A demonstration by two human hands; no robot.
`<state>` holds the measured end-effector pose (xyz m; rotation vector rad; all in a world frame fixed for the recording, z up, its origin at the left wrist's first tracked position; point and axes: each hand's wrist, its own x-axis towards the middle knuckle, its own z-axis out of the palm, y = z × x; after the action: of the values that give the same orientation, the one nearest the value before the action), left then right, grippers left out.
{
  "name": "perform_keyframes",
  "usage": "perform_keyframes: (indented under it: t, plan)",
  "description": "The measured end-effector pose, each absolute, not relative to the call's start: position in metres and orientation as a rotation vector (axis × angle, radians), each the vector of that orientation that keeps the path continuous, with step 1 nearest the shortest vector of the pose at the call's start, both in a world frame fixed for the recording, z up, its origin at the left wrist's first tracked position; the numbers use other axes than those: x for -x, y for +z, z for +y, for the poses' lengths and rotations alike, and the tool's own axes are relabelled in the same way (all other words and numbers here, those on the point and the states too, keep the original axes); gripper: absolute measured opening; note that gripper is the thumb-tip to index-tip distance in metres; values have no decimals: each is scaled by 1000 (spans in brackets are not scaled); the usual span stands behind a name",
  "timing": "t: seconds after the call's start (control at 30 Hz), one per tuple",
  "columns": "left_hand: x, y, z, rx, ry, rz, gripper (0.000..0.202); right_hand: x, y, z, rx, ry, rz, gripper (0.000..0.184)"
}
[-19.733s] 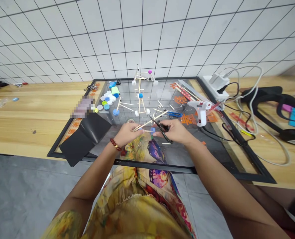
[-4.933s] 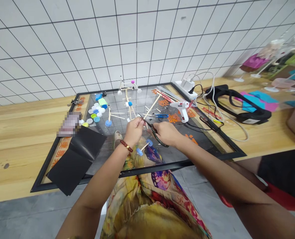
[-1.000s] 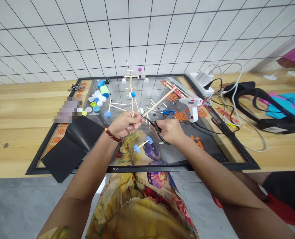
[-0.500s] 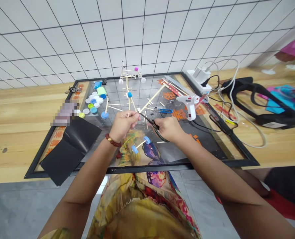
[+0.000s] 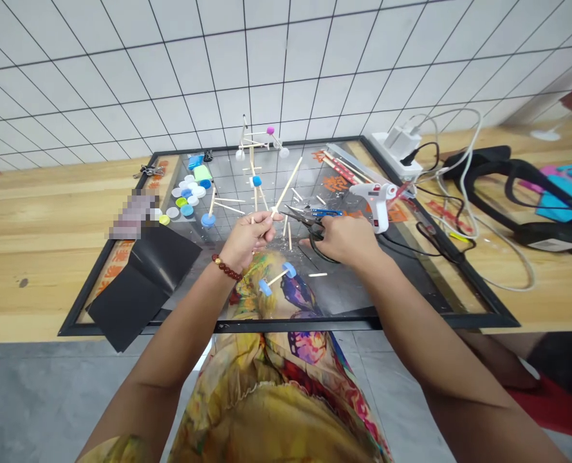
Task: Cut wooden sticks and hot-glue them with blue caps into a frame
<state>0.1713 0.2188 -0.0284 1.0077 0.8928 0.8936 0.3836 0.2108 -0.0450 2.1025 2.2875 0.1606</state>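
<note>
Pinched in my left hand (image 5: 248,240) is a thin pale wooden stick (image 5: 288,183), slanting up and away to the right. My right hand (image 5: 352,240) grips dark-handled scissors (image 5: 301,217); their blades look parted and lie just right of the stick's near end, apart from it. Beneath the hands, two blue bottle caps (image 5: 265,287) joined by a short stick lie on the glass. Short cut stick pieces (image 5: 289,236) are scattered nearby. Behind my left hand stands a stick frame with a blue cap (image 5: 257,181), and a blue round cap (image 5: 208,220) bears another stick.
A white glue gun (image 5: 378,204) stands to the right, near a power strip (image 5: 399,157) with cables. Loose bottle caps (image 5: 186,210) and black sheets (image 5: 136,302) lie left. A blue-handled cutter (image 5: 327,212) lies behind the scissors. A black headset strap (image 5: 502,225) sits far right.
The scissors have moved right, away from the stick, and their blades have parted. The stick in my left hand now points more steeply upward. The view has shifted slightly.
</note>
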Motion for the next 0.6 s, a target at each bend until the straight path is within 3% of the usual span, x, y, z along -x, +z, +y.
perform_keyframes:
  t: [0.17, 0.3, 0.47, 0.6]
  plan:
    - [-173, -25, 217, -1022, 898, 901, 13, -395, -42, 214, -2143, 34, 2182, 60]
    - [-174, -27, 217, -1074, 910, 934, 14, -405, -40, 218, -2126, -52, 2173, 51]
    - [-175, -38, 217, -1553, 1074, 1231, 21, -410, -38, 215, -2138, 88, 2178, 43]
    - [-174, -43, 213, -1947, 984, 1476, 25, -407, -38, 210, -2082, 286, 2463, 36]
